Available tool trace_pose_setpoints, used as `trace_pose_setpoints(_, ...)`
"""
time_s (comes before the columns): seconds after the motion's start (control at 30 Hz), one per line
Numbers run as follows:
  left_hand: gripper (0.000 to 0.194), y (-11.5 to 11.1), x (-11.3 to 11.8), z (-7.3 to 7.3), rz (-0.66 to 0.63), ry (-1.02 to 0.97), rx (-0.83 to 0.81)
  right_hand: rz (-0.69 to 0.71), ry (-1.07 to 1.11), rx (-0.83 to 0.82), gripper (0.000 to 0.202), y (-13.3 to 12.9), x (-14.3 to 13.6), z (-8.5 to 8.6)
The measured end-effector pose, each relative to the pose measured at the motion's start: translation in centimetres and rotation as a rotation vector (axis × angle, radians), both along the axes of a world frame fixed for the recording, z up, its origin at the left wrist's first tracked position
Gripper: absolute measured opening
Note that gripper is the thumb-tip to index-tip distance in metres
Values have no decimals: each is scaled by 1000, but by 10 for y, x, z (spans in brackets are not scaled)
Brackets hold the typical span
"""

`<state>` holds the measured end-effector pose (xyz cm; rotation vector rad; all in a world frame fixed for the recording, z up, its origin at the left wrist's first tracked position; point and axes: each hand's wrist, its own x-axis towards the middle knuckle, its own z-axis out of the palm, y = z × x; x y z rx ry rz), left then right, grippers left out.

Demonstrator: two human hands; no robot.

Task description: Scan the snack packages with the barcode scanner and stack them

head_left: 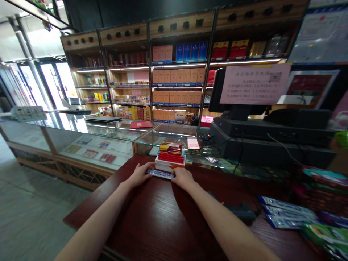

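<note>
Forearms foremost: my left hand and right hand grip a blue-white packet. Glass case at 10 o'clock, containing flat packs; tabletop edge at 8, room toward 6.

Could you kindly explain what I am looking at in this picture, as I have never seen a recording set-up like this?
Certainly. There is no robot here: the two bare arms belong to a person wearing a camera on the head, so you look forward and down, roughly as they do. The left hand and right hand hold a slim blue-and-white packet by its two ends, at the reddish-brown table. Just beyond it stands a stack of red and white packs. Similar long packets lie on the right, near some green packs. Behind are glass counters and stocked shelves.
</note>
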<state>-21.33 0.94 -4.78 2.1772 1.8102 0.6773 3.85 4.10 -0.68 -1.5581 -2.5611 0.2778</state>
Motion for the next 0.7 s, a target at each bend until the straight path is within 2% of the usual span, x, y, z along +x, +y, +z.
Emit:
trace_pose_setpoints(0.27,51,2,-4,-7,26,-66,-1,-30,55,42,27,-1,-1,-13)
trace_pose_setpoints(0.7,51,3,-1,-1,88,-2,-2,-69,104,94,25,-11,-10,-14)
